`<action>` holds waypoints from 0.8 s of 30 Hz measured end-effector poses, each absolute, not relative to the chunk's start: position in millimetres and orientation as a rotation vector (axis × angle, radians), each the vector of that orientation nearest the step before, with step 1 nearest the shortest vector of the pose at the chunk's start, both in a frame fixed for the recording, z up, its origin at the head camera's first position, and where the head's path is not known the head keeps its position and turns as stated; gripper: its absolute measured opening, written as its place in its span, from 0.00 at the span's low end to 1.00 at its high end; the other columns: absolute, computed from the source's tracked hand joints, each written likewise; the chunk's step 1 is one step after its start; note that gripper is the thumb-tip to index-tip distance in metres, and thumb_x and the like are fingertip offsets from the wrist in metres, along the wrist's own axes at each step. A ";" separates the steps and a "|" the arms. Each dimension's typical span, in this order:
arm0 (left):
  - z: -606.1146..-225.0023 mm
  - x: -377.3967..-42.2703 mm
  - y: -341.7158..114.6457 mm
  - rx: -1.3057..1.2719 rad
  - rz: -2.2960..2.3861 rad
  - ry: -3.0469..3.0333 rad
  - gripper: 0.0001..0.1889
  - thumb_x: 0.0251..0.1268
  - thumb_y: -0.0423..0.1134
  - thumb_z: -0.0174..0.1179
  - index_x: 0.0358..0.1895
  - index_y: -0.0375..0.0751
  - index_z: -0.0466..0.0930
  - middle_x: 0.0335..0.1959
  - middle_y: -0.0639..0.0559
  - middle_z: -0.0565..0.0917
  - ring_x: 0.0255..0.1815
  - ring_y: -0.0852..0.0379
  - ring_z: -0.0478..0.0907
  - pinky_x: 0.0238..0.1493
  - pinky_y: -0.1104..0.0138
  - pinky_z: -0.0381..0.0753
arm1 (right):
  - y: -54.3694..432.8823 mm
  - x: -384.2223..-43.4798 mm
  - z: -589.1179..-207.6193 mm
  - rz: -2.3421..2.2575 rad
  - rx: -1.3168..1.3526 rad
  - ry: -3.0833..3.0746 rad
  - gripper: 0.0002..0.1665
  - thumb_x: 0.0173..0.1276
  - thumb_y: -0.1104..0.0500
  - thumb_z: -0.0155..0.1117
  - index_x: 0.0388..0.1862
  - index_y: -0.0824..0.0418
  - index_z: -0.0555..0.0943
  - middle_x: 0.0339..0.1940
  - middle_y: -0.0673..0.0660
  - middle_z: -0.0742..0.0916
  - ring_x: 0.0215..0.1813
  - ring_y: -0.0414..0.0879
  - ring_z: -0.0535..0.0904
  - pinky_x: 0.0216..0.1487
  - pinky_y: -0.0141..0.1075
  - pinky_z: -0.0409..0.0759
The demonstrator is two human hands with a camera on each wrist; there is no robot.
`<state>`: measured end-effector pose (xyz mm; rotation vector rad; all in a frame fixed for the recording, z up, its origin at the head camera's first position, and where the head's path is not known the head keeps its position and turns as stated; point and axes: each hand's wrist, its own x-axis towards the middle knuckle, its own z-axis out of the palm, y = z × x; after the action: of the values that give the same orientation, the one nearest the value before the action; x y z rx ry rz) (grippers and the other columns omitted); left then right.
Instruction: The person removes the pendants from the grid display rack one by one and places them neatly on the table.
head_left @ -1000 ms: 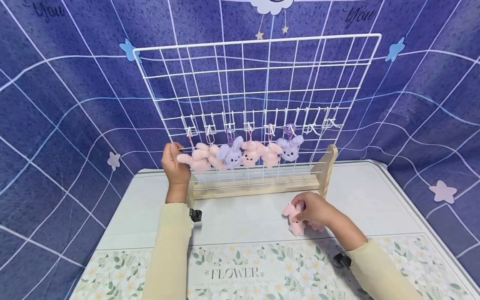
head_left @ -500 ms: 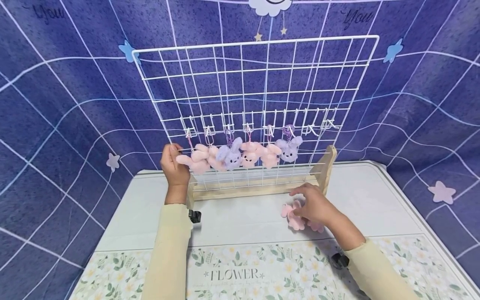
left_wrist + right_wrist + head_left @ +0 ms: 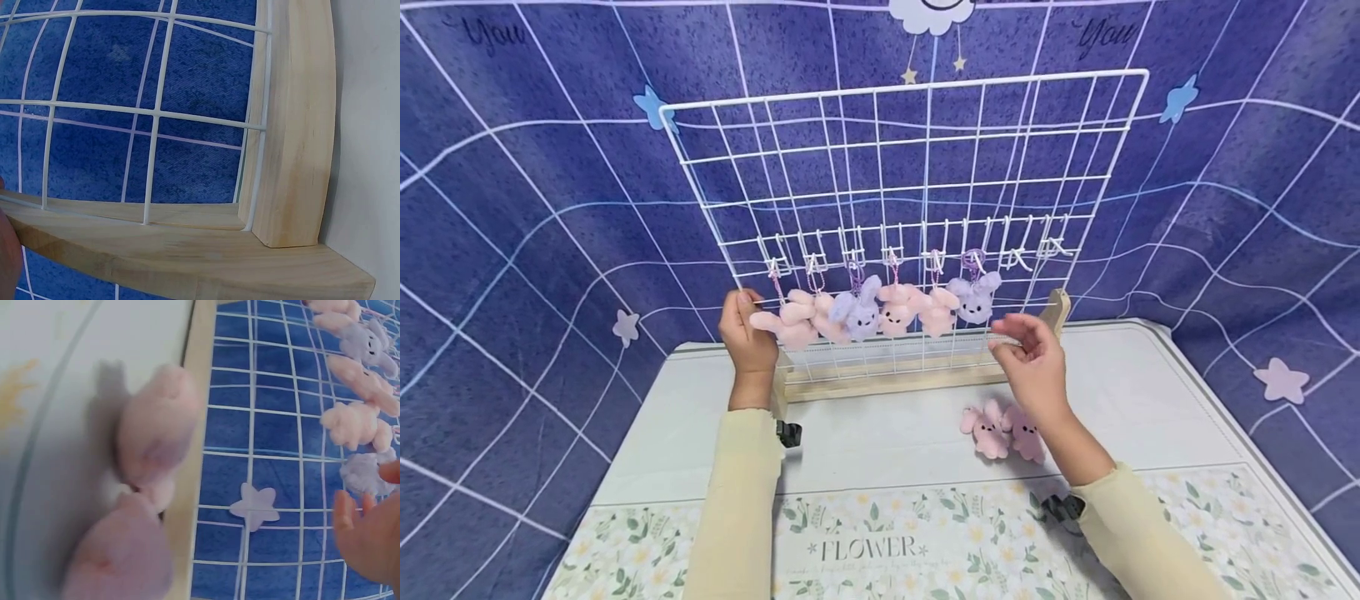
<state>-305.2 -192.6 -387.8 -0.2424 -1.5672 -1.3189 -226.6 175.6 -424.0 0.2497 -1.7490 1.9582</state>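
My left hand (image 3: 748, 342) grips the left side of a white wire-grid display rack (image 3: 904, 90) near its wooden base (image 3: 880, 385). Along a row of hooks hang several plush bunny keychains. The rightmost is a lilac bunny (image 3: 976, 304), another lilac bunny (image 3: 859, 320) hangs further left, and a pink bunny (image 3: 897, 315) sits between pink neighbours. My right hand (image 3: 1033, 362) is raised beside the rightmost lilac bunny, fingers curved loosely, nothing visible in them. Below it, two pink bunny plushes (image 3: 989, 432) lie on the table, also blurred in the right wrist view as a pink plush (image 3: 156, 425).
Two hooks (image 3: 1054, 247) at the right end of the row carry no plush. A wooden upright (image 3: 1060, 310) supports the rack's right side. The white table has a floral mat section (image 3: 880, 575) in front. A blue-purple star-patterned cloth (image 3: 520, 350) surrounds the table.
My right hand has let go of the pink bunny on the table and risen to beside the hanging lilac one. My left hand stays on the rack.
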 end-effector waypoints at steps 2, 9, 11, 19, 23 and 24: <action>-386.2 -302.5 -191.2 -0.243 -1.326 -1.566 0.16 0.79 0.27 0.42 0.32 0.16 0.71 0.24 0.41 0.69 0.28 0.78 0.63 0.35 0.79 0.59 | 172.9 -230.4 -419.1 1.991 0.278 -1.608 0.28 0.61 0.85 0.63 0.62 0.76 0.74 0.49 0.53 0.91 0.52 0.41 0.89 0.51 0.27 0.86; -386.5 -303.2 -192.9 -0.240 -1.332 -1.570 0.17 0.80 0.27 0.42 0.33 0.14 0.71 0.26 0.27 0.70 0.29 0.78 0.64 0.36 0.78 0.60 | 165.8 -241.6 -404.9 2.033 0.298 -1.579 0.33 0.62 0.83 0.65 0.67 0.75 0.72 0.55 0.52 0.88 0.58 0.41 0.87 0.60 0.31 0.84; -386.8 -303.4 -193.3 -0.239 -1.328 -1.573 0.17 0.80 0.27 0.42 0.33 0.15 0.71 0.27 0.24 0.71 0.29 0.78 0.64 0.36 0.78 0.60 | 163.5 -243.1 -403.4 2.061 0.280 -1.599 0.33 0.63 0.83 0.64 0.68 0.75 0.71 0.53 0.50 0.88 0.56 0.39 0.87 0.60 0.29 0.84; -386.7 -304.2 -192.4 -0.225 -1.332 -1.569 0.17 0.80 0.28 0.42 0.33 0.15 0.71 0.25 0.50 0.70 0.28 0.77 0.63 0.35 0.78 0.59 | 154.2 -245.8 -398.5 2.279 0.227 -1.646 0.25 0.68 0.77 0.62 0.62 0.63 0.74 0.42 0.41 0.88 0.39 0.33 0.83 0.38 0.26 0.82; -386.4 -304.0 -191.7 -0.226 -1.339 -1.563 0.17 0.80 0.27 0.42 0.33 0.15 0.71 0.25 0.61 0.69 0.28 0.77 0.63 0.35 0.78 0.60 | 152.2 -245.0 -395.0 2.406 0.235 -1.632 0.20 0.72 0.72 0.59 0.59 0.57 0.74 0.41 0.42 0.85 0.39 0.34 0.80 0.40 0.27 0.81; -386.4 -303.8 -191.5 -0.227 -1.342 -1.560 0.17 0.79 0.27 0.42 0.33 0.15 0.71 0.25 0.62 0.69 0.28 0.77 0.63 0.35 0.78 0.60 | 151.9 -244.5 -394.1 2.432 0.233 -1.625 0.19 0.72 0.71 0.58 0.58 0.56 0.74 0.42 0.43 0.85 0.40 0.34 0.79 0.41 0.27 0.81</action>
<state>-303.8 -191.5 -386.4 -0.2268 -1.5601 -1.3419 -244.5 151.9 -394.1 0.2333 -1.6246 2.4322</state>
